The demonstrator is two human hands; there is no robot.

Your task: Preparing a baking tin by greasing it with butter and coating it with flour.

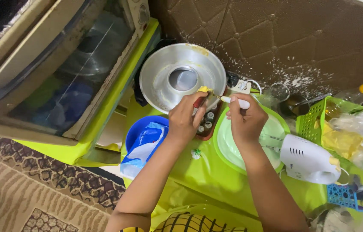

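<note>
A round metal ring-shaped cake pan (160,73) with a centre tube sits near the brown wall. My left hand (186,117) is at the pan's near rim, gripping a red-handled brush (200,99) whose tip carries yellow grease. My right hand (245,118) holds a white-handled utensil (237,102) with its end pointing at the brush tip. Both hands hover over a reddish tray (207,124) with small bottles and a light green bowl (228,144).
A white electric hand mixer (308,159) lies in the green bowl. A blue bowl (136,131) holds a plastic bag. A green basket (314,120) with bags stands at right. An oven with a glass door (61,64) is at left. A power strip (241,86) lies by the wall.
</note>
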